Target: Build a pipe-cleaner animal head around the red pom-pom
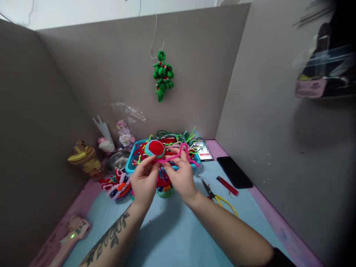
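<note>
My left hand (145, 181) is closed on a round red piece with a light blue edge (155, 149), held up over the table. A bright pink fuzzy stem (183, 149) runs from this piece and bends in a zigzag to the right. My right hand (180, 174) pinches the pink stem close to the piece, its fingertips near those of the left. Below and between the hands sits a red and green fuzzy figure (164, 189), partly hidden. A similar red, pink and orange figure (118, 186) stands left of my left hand.
Behind the hands, a blue basket (129, 165) holds many coloured stems. Yellow-handled scissors (215, 196), a red lighter (227, 185) and a black phone (235, 171) lie at right. A metal bowl (114, 161) stands at left. Grey partitions (116, 66) enclose the table.
</note>
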The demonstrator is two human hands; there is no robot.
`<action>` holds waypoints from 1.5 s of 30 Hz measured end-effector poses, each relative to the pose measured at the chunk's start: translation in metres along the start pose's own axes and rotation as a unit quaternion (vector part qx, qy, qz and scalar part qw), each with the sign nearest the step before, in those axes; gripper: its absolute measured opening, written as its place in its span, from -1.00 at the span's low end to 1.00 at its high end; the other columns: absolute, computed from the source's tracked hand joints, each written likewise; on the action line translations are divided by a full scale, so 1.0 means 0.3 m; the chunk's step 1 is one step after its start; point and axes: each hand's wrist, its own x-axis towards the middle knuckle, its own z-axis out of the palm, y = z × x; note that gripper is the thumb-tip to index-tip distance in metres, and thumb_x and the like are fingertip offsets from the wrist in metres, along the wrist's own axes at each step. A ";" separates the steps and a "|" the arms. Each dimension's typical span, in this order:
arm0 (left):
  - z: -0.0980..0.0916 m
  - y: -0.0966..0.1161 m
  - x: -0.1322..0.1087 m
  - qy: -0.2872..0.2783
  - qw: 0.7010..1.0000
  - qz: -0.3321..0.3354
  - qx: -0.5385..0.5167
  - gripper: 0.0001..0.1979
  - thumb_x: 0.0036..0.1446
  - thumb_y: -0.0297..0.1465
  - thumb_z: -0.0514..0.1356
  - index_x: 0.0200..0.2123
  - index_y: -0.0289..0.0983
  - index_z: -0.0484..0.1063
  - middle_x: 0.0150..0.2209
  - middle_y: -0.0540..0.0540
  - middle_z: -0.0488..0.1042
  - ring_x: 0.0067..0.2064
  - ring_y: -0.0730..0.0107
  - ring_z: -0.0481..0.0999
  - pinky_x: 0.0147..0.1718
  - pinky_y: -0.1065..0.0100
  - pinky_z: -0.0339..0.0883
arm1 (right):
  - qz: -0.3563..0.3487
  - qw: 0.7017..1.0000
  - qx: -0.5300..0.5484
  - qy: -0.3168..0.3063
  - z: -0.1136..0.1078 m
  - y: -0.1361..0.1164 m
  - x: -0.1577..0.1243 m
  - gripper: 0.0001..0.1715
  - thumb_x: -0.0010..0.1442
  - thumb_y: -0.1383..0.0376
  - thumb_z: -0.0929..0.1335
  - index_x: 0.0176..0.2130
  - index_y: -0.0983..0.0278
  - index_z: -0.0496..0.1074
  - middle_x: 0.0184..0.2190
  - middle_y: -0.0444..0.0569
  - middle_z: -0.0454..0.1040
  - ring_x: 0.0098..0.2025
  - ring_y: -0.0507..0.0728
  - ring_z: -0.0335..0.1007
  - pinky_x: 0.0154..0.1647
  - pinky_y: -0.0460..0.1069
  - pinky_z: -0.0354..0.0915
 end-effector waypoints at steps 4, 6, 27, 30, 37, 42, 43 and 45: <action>0.000 0.008 -0.007 -0.019 1.000 0.002 0.013 -0.78 0.01 -0.41 0.31 -0.21 -0.26 0.56 -0.30 -0.08 0.59 -0.30 0.39 0.56 -0.27 0.40 0.44 | -0.004 1.000 0.002 0.001 -0.003 -0.004 0.002 -0.91 0.08 0.31 0.43 -0.32 0.26 0.53 -0.06 0.08 0.40 0.08 0.21 0.32 0.14 0.12 0.25; 0.001 0.010 -0.006 -0.025 1.000 -0.001 0.017 -0.77 0.01 -0.40 0.30 -0.21 -0.26 0.56 -0.28 -0.09 0.59 -0.27 0.37 0.56 -0.25 0.38 0.44 | 0.007 1.000 0.007 0.002 -0.002 -0.005 0.002 -0.92 0.06 0.31 0.44 -0.35 0.26 0.51 -0.05 0.08 0.40 0.07 0.21 0.33 0.14 0.13 0.25; -0.004 0.022 -0.002 -0.099 0.992 0.013 0.076 -0.75 -0.01 -0.42 0.30 -0.20 -0.20 0.60 -0.25 -0.11 0.61 -0.25 0.30 0.56 -0.19 0.31 0.43 | -0.038 0.999 -0.030 -0.022 -0.041 -0.029 0.025 -0.90 0.04 0.32 0.44 -0.39 0.24 0.42 -0.27 -0.05 0.33 -0.18 0.12 0.34 -0.11 0.04 0.35; -0.002 0.026 0.004 -0.102 0.993 -0.009 0.063 -0.73 -0.05 -0.42 0.32 -0.19 -0.21 0.60 -0.26 -0.11 0.61 -0.28 0.30 0.57 -0.21 0.31 0.44 | -0.102 0.993 -0.054 0.000 -0.048 -0.029 0.012 -0.97 0.14 0.32 0.38 -0.37 0.21 0.45 -0.29 -0.05 0.35 -0.18 0.12 0.35 -0.12 0.04 0.35; -0.016 0.032 0.055 -0.079 0.984 -0.139 -0.082 -0.57 -0.16 -0.40 0.39 -0.12 -0.31 0.56 -0.39 -0.08 0.60 -0.42 0.43 0.53 -0.43 0.45 0.41 | -0.398 0.893 -0.151 -0.143 -0.071 -0.034 0.000 -0.65 0.18 0.47 0.25 -0.10 0.22 0.48 -0.31 0.00 0.52 -0.32 0.14 0.35 -0.34 0.06 0.31; -0.018 0.040 0.058 -0.062 0.991 -0.080 -0.090 -0.63 -0.11 -0.38 0.38 -0.15 -0.27 0.56 -0.23 -0.12 0.61 -0.24 0.32 0.58 -0.19 0.30 0.45 | -0.278 0.954 -0.084 -0.071 -0.069 -0.009 0.016 -0.59 0.22 0.47 0.22 0.00 0.17 0.41 -0.23 -0.02 0.52 -0.19 0.12 0.43 -0.15 0.08 0.38; -0.017 0.042 0.055 -0.062 0.992 -0.070 -0.085 -0.64 -0.11 -0.38 0.38 -0.16 -0.27 0.56 -0.23 -0.11 0.61 -0.24 0.32 0.58 -0.18 0.29 0.45 | -0.246 0.965 -0.079 -0.048 -0.069 -0.006 0.020 -0.65 0.23 0.45 0.24 -0.06 0.17 0.44 -0.25 -0.03 0.52 -0.18 0.12 0.43 -0.14 0.07 0.39; -0.016 0.045 0.048 -0.068 0.994 -0.059 -0.065 -0.65 -0.10 -0.38 0.38 -0.17 -0.26 0.57 -0.26 -0.10 0.61 -0.28 0.34 0.57 -0.21 0.31 0.45 | -0.210 0.974 -0.085 -0.028 -0.070 -0.003 0.029 -0.78 0.24 0.39 0.28 -0.17 0.18 0.46 -0.29 -0.03 0.51 -0.19 0.12 0.42 -0.13 0.06 0.38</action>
